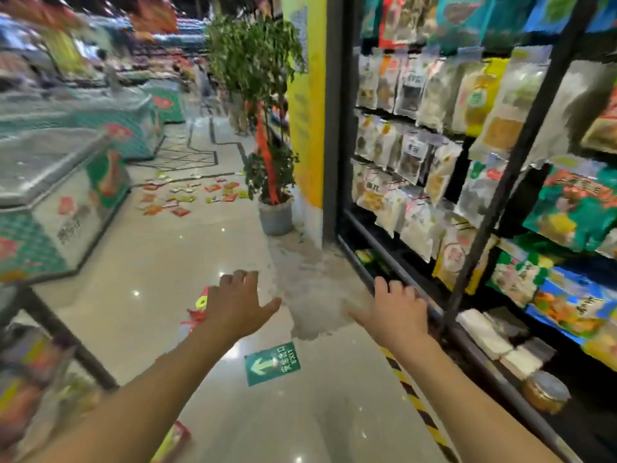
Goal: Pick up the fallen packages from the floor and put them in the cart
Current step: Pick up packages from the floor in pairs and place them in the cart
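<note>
Several red, orange and yellow packages (187,195) lie scattered on the shiny floor far ahead, left of a potted plant. One red and yellow package (197,312) lies close by, partly hidden under my left hand (238,302), which is stretched forward with fingers spread and holds nothing. My right hand (399,312) reaches forward too, fingers loosely bent and empty, beside the shelf's bottom edge. Another package (173,442) shows under my left forearm at the bottom. A dark frame at the lower left (66,332) with packages behind it may be the cart; I cannot tell.
A tall shelf (467,162) of hanging bags fills the right side. Glass-topped freezers (60,182) line the left. A potted plant (275,215) stands by a yellow pillar (307,105). A green exit arrow (272,364) and a yellow-black stripe (414,399) mark the floor.
</note>
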A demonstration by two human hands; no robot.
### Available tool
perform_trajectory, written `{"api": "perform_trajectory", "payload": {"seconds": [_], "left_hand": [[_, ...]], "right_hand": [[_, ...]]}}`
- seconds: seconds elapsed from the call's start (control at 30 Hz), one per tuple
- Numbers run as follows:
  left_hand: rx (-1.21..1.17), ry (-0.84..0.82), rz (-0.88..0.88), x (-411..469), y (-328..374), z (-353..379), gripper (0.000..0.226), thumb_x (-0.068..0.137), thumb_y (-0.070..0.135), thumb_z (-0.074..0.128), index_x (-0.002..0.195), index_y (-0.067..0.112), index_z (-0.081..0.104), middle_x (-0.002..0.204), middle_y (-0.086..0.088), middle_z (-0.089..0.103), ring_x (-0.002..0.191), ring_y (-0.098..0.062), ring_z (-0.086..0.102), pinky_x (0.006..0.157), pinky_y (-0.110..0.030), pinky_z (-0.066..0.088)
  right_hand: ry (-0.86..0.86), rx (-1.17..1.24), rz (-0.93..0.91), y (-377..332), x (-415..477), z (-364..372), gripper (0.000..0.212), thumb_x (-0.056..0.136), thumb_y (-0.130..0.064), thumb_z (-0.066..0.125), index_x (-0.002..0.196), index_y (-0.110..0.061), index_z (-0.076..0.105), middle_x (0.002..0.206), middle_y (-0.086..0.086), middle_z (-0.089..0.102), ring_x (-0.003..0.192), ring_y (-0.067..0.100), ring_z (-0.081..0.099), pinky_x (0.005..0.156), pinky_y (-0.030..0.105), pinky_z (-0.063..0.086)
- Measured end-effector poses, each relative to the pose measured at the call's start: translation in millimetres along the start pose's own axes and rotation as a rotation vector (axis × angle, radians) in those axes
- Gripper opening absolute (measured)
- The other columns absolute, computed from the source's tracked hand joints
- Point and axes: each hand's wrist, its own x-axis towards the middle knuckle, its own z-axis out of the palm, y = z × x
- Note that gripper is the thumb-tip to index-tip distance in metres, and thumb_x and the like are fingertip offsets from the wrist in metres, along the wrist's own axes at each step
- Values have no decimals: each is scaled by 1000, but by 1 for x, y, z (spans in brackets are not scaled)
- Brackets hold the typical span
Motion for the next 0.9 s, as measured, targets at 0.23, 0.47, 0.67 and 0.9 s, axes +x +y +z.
{"api": "perform_trajectory", "payload": {"seconds": [0.23, 0.47, 0.67, 0.9], "left_hand": [[-3, -14, -302, -10, -123, 18, 87, 95, 76, 53, 161, 22, 41, 161, -6, 50, 141, -33, 51, 109, -45, 48], [-25, -40, -528, -16, -262, 32, 90, 96, 79, 48, 163, 20, 39, 165, -8, 46, 149, -33, 45, 116, -49, 46], [-62, -42, -600, 5, -359, 38, 82, 97, 76, 51, 157, 21, 45, 161, -7, 49, 148, -32, 45, 117, -50, 43], [-81, -50, -680, 37, -442, 65, 75, 93, 79, 52, 143, 23, 55, 147, -2, 59, 136, -29, 53, 106, -49, 48]], "right_hand": [[-49, 4, -314, -138, 48, 37, 90, 94, -80, 53, 161, -22, 34, 160, 11, 46, 145, 36, 43, 115, 49, 40], [-102, -57, -535, -294, 61, 71, 94, 98, -80, 46, 167, -20, 24, 165, 11, 40, 149, 36, 40, 116, 49, 39], [-98, -123, -603, -411, 74, 88, 94, 99, -79, 43, 167, -18, 23, 163, 12, 42, 146, 35, 44, 113, 48, 40], [-135, -174, -688, -512, 103, 116, 90, 99, -77, 46, 164, -17, 28, 164, 15, 43, 144, 36, 45, 111, 48, 41]]}}
